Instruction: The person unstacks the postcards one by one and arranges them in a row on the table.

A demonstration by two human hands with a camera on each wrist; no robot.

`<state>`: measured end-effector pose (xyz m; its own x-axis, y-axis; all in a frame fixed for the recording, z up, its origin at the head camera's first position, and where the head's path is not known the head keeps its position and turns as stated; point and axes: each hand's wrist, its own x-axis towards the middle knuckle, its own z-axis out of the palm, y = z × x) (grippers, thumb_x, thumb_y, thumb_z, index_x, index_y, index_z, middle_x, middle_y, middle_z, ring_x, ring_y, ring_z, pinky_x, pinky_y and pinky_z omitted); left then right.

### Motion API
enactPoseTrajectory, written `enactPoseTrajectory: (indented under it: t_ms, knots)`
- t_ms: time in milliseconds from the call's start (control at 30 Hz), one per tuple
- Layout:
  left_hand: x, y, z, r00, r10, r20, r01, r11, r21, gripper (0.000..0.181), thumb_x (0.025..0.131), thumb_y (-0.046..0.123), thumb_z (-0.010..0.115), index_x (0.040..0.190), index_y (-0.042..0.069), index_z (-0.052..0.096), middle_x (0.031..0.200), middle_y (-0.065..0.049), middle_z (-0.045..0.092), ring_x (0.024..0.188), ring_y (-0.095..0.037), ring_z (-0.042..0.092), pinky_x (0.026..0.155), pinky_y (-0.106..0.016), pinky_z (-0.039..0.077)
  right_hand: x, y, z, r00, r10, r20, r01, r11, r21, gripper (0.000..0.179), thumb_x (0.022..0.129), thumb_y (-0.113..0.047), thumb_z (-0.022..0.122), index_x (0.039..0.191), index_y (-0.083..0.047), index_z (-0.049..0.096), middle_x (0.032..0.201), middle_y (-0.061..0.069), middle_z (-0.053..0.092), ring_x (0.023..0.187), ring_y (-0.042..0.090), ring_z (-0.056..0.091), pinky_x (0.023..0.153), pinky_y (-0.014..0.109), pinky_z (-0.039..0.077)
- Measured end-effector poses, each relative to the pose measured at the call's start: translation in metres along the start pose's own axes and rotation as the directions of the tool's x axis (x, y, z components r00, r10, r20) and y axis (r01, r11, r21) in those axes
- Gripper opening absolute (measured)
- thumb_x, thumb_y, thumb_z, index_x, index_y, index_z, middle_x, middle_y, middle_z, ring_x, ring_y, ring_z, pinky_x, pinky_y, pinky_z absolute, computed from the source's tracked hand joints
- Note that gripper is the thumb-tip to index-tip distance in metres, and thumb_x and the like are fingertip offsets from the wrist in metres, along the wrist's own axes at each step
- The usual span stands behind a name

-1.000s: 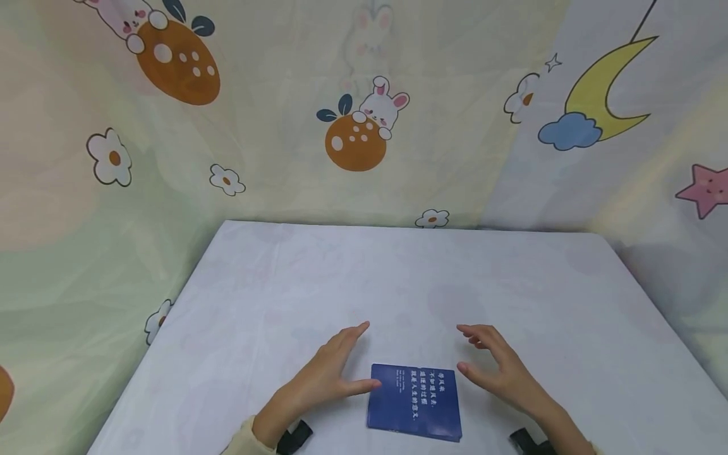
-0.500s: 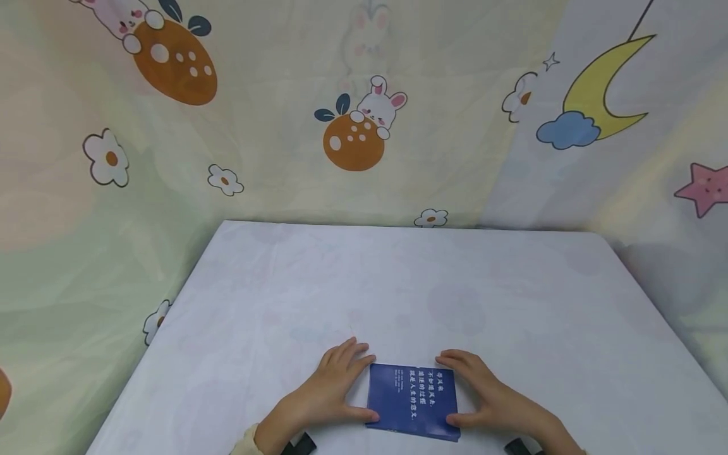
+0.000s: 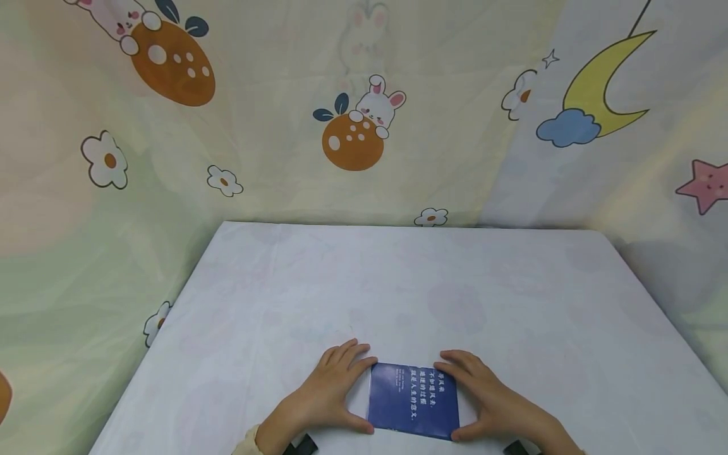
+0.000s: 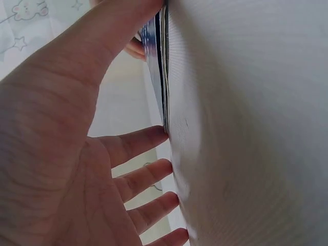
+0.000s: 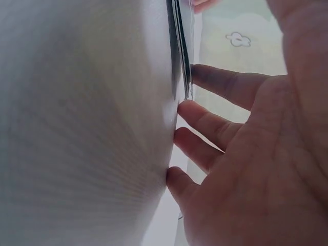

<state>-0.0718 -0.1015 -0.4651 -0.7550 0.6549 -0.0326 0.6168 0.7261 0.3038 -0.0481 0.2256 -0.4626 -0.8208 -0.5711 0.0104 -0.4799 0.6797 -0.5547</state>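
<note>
A blue booklet (image 3: 414, 404) with white printed characters lies flat on the white table. Its edge (image 4: 164, 72) shows several thin dark and white layers in the left wrist view. My left hand (image 3: 327, 395) is spread at its left side, index fingertip at the far corner and thumb at the near corner. Across from it, my right hand (image 3: 489, 404) has its index finger over the far right corner and its thumb at the near right corner. The other fingertips of both hands rest on the tabletop, beside the booklet, in the wrist views.
The white table (image 3: 398, 278) extends away beyond the booklet. A patterned cloth (image 3: 273, 126) with rabbits, flowers and a moon hangs behind it and along both sides. Dark wrist straps (image 3: 304, 445) show at the near edge.
Both hands have come down and in from above the table to the booklet's sides. In the last half second the thumbs have slid off the cover to its near corners.
</note>
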Motion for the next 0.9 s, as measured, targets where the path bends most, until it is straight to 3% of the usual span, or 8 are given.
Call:
enactPoseTrajectory:
  t_ms: [133, 300, 733, 900]
  knots:
    - [0.0001, 0.0011, -0.001, 1.0, -0.005, 0.001, 0.005, 1.0, 0.001, 0.1, 0.064, 0.077, 0.071, 0.142, 0.019, 0.047, 0.15, -0.003, 0.039, 0.143, -0.028, 0.028, 0.11, -0.051, 0.027, -0.0014, 0.0011, 0.0015, 1.0, -0.027, -0.007, 0.026, 0.996, -0.09, 0.105, 0.059, -0.074, 0.076, 0.146, -0.024, 0.044, 0.148, 0.005, 0.037, 0.129, 0.03, 0.037, 0.093, 0.064, 0.042]
    - [0.0001, 0.003, -0.0032, 1.0, -0.029, -0.003, 0.029, 0.999, -0.032, 0.098, 0.063, 0.072, 0.075, 0.141, 0.02, 0.049, 0.149, -0.002, 0.04, 0.143, -0.027, 0.028, 0.11, -0.055, 0.026, -0.0021, 0.0033, 0.0026, 0.995, -0.096, -0.04, 0.089, 0.985, -0.15, 0.104, 0.062, -0.074, 0.074, 0.146, -0.022, 0.044, 0.148, 0.006, 0.038, 0.13, 0.026, 0.035, 0.093, 0.059, 0.044]
    - [0.0005, 0.0057, -0.0031, 0.998, -0.065, 0.007, 0.065, 0.979, -0.193, 0.097, 0.061, 0.058, 0.085, 0.14, 0.015, 0.049, 0.15, -0.007, 0.038, 0.145, -0.032, 0.024, 0.113, -0.061, 0.018, -0.0007, 0.004, 0.0, 0.994, -0.104, -0.039, 0.098, 0.988, -0.119, 0.101, 0.064, -0.071, 0.074, 0.146, -0.02, 0.044, 0.147, 0.006, 0.039, 0.131, 0.029, 0.034, 0.091, 0.062, 0.042]
    - [0.0007, 0.0065, -0.0019, 0.998, -0.059, -0.025, 0.053, 0.976, -0.211, 0.099, 0.06, 0.056, 0.086, 0.141, 0.017, 0.046, 0.148, -0.005, 0.038, 0.143, -0.031, 0.028, 0.112, -0.063, 0.019, -0.0022, 0.0036, -0.0016, 0.992, -0.108, -0.058, 0.103, 0.992, -0.078, 0.095, 0.068, -0.065, 0.077, 0.145, -0.018, 0.044, 0.146, 0.007, 0.04, 0.13, 0.026, 0.035, 0.091, 0.059, 0.045]
